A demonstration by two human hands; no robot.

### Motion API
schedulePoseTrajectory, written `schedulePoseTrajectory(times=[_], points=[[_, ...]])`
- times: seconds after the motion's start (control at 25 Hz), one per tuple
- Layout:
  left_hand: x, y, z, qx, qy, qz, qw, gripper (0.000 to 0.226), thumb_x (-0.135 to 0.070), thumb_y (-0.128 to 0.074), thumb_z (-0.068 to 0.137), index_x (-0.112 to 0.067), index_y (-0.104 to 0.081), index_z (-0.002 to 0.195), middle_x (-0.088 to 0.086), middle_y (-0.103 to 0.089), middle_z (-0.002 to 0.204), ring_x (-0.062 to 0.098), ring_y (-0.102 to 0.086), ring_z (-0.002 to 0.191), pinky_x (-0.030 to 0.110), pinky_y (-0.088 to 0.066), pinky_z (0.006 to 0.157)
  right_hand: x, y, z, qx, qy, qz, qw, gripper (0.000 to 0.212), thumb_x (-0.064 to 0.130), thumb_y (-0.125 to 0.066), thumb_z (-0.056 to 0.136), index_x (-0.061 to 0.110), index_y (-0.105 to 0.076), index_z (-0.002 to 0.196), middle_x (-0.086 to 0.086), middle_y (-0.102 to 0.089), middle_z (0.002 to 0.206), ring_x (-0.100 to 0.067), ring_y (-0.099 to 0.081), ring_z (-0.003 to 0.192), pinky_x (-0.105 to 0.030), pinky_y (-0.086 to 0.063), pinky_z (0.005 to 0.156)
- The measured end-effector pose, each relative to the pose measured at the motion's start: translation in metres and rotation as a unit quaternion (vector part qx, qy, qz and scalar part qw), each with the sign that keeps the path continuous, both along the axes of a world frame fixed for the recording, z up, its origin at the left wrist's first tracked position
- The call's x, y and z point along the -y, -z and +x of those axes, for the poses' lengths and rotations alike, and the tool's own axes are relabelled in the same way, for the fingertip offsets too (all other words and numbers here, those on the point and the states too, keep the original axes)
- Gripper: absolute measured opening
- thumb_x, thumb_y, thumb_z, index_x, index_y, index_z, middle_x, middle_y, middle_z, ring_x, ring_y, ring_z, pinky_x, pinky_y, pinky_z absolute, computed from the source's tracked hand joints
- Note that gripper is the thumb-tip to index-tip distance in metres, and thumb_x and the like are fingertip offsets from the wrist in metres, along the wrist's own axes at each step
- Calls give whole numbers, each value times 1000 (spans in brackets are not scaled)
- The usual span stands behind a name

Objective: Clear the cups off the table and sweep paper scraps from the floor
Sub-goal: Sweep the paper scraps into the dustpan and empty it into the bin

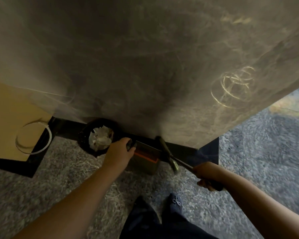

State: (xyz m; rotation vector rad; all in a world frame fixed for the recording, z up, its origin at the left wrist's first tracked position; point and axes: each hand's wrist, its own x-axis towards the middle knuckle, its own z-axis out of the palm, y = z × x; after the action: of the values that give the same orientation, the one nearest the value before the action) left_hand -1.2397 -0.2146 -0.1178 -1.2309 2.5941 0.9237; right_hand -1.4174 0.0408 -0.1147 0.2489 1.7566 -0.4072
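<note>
I see two bare forearms with no sleeves, watch or rings on them, ending in the left hand (pixel 118 150) and the right hand (pixel 207 175). Below them are dark navy trousers (pixel 155 225) and dark navy socks (pixel 175 200), one with a small pale looped embroidered pattern near the toe.

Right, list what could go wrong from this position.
The dustpan, held by the left hand, sits beside the bin already heaped with paper; tipping more in could spill scraps onto the carpet. The broom in the right hand lies close against the wall and might scrape it.
</note>
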Motion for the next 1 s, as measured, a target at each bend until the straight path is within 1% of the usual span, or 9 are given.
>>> schedulePoseTrajectory(times=[0.16,0.4,0.48,0.56,0.64,0.72,0.8,0.92,1.0], points=[[3,7,-14,-19,16,7,1000,49,-41,-62,91,-20,-52,134,5,-62,124,26,-57,112,46,-51,90,13,15,-2,9,-1,-2,1000,28,7,-44,94,7,-51,121,-13,-59,67,-12,-48,33,-18,-37,37],[-1,8,-16,-42,29,4,999,47,-40,-64,89,-18,-56,131,6,-65,119,25,-60,108,43,-53,87,15,7,4,34,38,-60,997,20,6,-60,87,0,-60,106,-10,-60,57,-12,-48,38,-19,-37,37],[-5,8,-11,-41,29,9,999,47,-38,-65,89,-18,-56,131,7,-64,119,24,-60,109,43,-52,89,12,0,5,45,84,-123,988,14,5,-59,85,-1,-60,98,-11,-60,64,-13,-50,43,-20,-38,40],[-8,9,-7,-44,21,18,999,48,-37,-66,88,-18,-56,131,9,-63,121,24,-58,111,43,-52,91,10,-7,6,61,129,-227,963,14,15,-56,88,1,-59,91,-11,-56,73,-13,-50,51,-21,-39,45],[-11,10,-6,-49,19,17,998,47,-36,-67,88,-18,-56,130,9,-63,120,25,-55,115,42,-51,93,10,-10,5,83,166,-311,932,35,40,-50,89,5,-56,90,-10,-54,78,-16,-50,60,-22,-41,53],[-13,10,-6,-57,20,16,998,46,-36,-67,88,-19,-57,129,8,-63,118,25,-54,116,40,-51,93,10,-8,5,91,205,-343,912,53,57,-38,82,9,-55,94,-12,-54,86,-20,-54,70,-26,-43,62],[-16,10,-7,-66,15,20,997,45,-35,-67,88,-19,-57,129,7,-63,118,22,-57,112,31,-51,90,8,-4,3,88,224,-362,901,55,59,-36,78,12,-56,99,-14,-55,94,-21,-56,77,-28,-45,66],[-22,9,-9,-80,12,16,997,43,-34,-67,88,-19,-59,127,5,-65,114,17,-60,103,22,-48,81,6,-1,2,46,148,-394,906,30,46,-51,88,21,-54,105,-15,-55,105,-22,-59,86,-27,-49,69],[-25,8,-11,-83,9,22,996,42,-32,-67,89,-18,-59,127,4,-66,112,15,-61,101,21,-47,80,9,-3,0,-35,59,-383,921,20,35,-58,89,25,-51,105,-14,-57,104,-20,-63,87,-27,-52,71]])
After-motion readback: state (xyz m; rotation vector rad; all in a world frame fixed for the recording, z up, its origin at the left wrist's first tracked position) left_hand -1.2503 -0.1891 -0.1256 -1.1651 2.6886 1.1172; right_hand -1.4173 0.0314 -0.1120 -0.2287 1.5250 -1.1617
